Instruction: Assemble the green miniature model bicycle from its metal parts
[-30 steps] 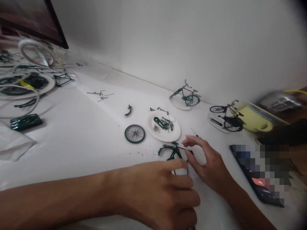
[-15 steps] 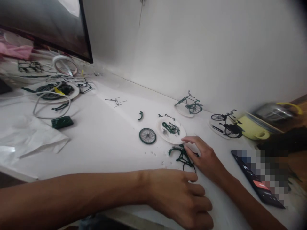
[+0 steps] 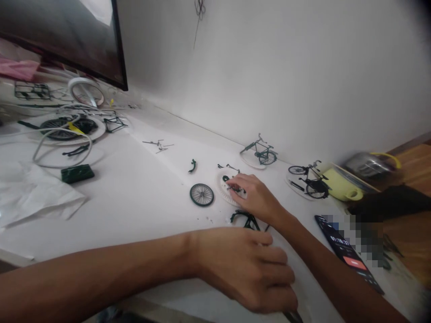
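Note:
My left hand is closed at the front of the table, its curled fingers around the near end of a green model bicycle frame. The curved mudguard end sticks out beyond the knuckles; the hand hides the rest. A dark thin end pokes out below the fingers. My right hand is over a small paper plate, thumb and forefinger a little apart at small green and silver parts. A spoked wheel with a green tyre lies left of the plate, and a curved green mudguard piece behind it.
Two model bicycles, one green and one black, stand on plates near the wall. A phone and yellow pot are at right. Tissue, a green packet, a white cable and a monitor are at left.
My right hand has moved left from the bicycle frame to the parts on the paper plate. My left hand stays closed in nearly the same place; the view has shifted slightly.

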The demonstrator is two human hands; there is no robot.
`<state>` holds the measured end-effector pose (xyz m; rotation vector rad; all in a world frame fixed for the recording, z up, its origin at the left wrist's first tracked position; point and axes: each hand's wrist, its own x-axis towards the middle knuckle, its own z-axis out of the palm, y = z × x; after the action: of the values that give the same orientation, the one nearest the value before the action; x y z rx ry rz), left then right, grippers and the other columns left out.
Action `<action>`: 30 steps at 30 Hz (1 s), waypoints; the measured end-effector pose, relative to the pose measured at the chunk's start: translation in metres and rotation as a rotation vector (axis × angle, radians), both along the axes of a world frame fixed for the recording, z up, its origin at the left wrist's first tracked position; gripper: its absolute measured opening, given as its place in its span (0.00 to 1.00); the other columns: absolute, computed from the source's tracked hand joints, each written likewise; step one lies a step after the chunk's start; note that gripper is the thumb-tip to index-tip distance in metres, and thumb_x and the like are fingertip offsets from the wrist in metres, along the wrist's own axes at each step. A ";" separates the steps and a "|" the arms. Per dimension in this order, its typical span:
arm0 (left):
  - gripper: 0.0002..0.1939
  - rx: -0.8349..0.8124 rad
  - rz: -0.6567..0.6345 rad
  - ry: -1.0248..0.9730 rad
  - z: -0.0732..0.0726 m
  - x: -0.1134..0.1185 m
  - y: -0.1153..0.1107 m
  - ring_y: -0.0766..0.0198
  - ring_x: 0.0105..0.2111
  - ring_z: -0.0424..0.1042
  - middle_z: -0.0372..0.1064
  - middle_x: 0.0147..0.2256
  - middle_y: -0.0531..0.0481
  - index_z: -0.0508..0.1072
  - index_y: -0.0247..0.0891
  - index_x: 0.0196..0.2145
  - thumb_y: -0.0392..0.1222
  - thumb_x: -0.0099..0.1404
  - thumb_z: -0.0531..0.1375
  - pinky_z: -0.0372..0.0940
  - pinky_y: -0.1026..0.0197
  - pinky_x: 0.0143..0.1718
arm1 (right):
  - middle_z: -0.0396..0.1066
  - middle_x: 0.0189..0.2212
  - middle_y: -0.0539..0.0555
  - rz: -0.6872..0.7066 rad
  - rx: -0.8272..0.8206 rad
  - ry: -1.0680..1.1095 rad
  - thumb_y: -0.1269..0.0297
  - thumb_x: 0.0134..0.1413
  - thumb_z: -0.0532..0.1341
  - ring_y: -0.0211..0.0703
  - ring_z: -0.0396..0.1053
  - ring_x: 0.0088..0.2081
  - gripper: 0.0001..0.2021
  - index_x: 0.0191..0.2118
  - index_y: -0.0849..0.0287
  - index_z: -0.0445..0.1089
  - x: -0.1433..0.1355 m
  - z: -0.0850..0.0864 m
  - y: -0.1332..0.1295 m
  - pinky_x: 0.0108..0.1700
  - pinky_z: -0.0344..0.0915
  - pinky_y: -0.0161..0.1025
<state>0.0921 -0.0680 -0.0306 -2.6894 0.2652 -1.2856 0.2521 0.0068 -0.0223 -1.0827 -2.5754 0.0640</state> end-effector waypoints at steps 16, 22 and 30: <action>0.11 -0.237 0.618 0.508 0.000 -0.047 0.058 0.56 0.45 0.68 0.73 0.41 0.45 0.72 0.34 0.43 0.26 0.70 0.52 0.60 0.52 0.50 | 0.72 0.38 0.52 -0.326 0.057 0.392 0.70 0.63 0.61 0.42 0.71 0.38 0.08 0.45 0.52 0.72 0.111 -0.015 -0.067 0.43 0.67 0.41; 0.13 -0.322 0.613 0.598 0.002 -0.056 0.060 0.54 0.50 0.69 0.72 0.50 0.46 0.72 0.39 0.49 0.31 0.69 0.57 0.60 0.50 0.53 | 0.71 0.34 0.51 -0.261 0.005 0.387 0.72 0.60 0.63 0.40 0.69 0.36 0.07 0.42 0.54 0.72 0.108 -0.005 -0.074 0.40 0.67 0.40; 0.10 -0.358 0.423 0.440 0.020 -0.037 0.036 0.56 0.44 0.70 0.74 0.45 0.45 0.73 0.36 0.48 0.40 0.72 0.58 0.65 0.51 0.47 | 0.72 0.39 0.53 -0.154 -0.142 0.336 0.71 0.61 0.63 0.40 0.70 0.38 0.05 0.41 0.55 0.72 0.107 -0.011 -0.074 0.41 0.69 0.39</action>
<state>0.0550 -0.0318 -0.0110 -3.0642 -0.5137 -0.6646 0.3595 -0.0671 -0.0334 -1.2021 -2.2091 0.3636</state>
